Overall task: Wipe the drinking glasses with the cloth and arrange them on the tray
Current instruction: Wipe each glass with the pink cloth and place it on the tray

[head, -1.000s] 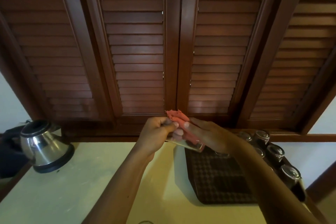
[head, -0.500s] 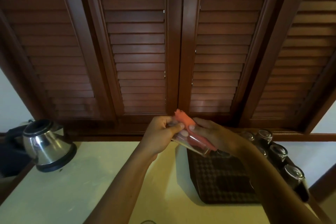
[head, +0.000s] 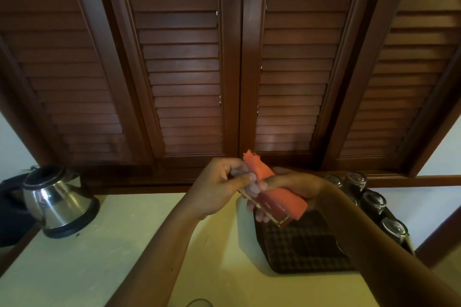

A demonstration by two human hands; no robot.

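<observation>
Glass getting wiped mid-air, both hands on it, over the near-left corner of the tray.

The left hand (head: 219,189) has its fingers (head: 245,178) curled round the mouth end of a clear drinking glass (head: 269,207), which lies tilted with its base pointing down toward 4 o'clock. The right hand (head: 294,185) grips the orange cloth (head: 282,197) wrapped along the glass, with a frayed end poking up at 12 o'clock. Under them, at 5 o'clock on the pale counter (head: 99,257), sits the dark patterned tray (head: 299,247). A row of upside-down glasses (head: 373,203) stands along its far-right edge, around 3 o'clock. Steel kettle (head: 55,199) is well apart at 9 o'clock. Brown louvred shutters (head: 229,57) fill the background.
</observation>
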